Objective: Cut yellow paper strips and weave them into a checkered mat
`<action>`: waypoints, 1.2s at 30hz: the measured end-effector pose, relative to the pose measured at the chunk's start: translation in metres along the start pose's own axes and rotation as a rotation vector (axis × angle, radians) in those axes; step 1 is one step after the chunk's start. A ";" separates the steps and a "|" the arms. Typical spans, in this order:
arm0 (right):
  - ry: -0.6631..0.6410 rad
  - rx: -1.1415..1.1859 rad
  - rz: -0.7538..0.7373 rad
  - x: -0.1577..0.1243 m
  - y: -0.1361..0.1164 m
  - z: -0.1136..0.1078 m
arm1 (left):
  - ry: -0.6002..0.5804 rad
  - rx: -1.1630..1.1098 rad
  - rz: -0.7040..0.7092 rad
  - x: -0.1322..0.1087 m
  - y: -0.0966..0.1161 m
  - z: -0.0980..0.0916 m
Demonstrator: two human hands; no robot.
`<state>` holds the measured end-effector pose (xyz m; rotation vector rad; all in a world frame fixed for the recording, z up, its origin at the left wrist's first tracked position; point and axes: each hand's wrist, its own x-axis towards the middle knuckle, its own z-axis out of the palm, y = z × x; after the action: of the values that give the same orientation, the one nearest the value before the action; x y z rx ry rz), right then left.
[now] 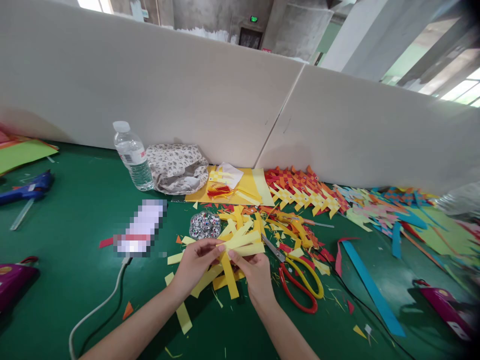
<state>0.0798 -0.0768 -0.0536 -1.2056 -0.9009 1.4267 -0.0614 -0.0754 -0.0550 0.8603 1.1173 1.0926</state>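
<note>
My left hand (195, 264) and my right hand (255, 272) meet over the green table (75, 210), both pinching a bundle of crossed yellow paper strips (240, 242). One orange-yellow strip hangs down between the hands. More loose yellow strips (183, 315) lie on the table beneath my left wrist. Red-and-yellow scissors (300, 282) lie just right of my right hand, untouched.
A pile of googly eyes (204, 225), a water bottle (133, 156), a patterned cloth pouch (178, 167) and yellow sheets (243, 187) sit behind. Woven paper fish (303, 190) and coloured scraps line the white partition. A blue glue gun (26, 189) lies left; a white cable (97, 307) runs forward.
</note>
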 end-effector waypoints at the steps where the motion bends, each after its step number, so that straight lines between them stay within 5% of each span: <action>1: 0.009 -0.003 0.000 0.000 0.000 0.000 | 0.017 0.007 -0.006 0.000 0.001 0.000; 8: 0.027 -0.034 -0.010 0.001 -0.001 0.000 | 0.040 0.003 -0.044 0.000 0.003 0.003; 14: 0.033 0.052 -0.019 0.002 0.003 -0.002 | -0.023 0.001 -0.038 -0.001 0.001 0.001; 26: -0.008 -0.167 -0.107 0.007 -0.004 -0.007 | -0.172 -0.041 -0.031 0.003 -0.009 0.000; 36: -0.165 -0.388 -0.143 0.008 -0.025 -0.020 | -0.096 -0.042 -0.046 0.005 0.002 -0.003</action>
<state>0.1054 -0.0654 -0.0356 -1.2863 -1.3988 1.2852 -0.0648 -0.0705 -0.0549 0.8416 1.0260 1.0233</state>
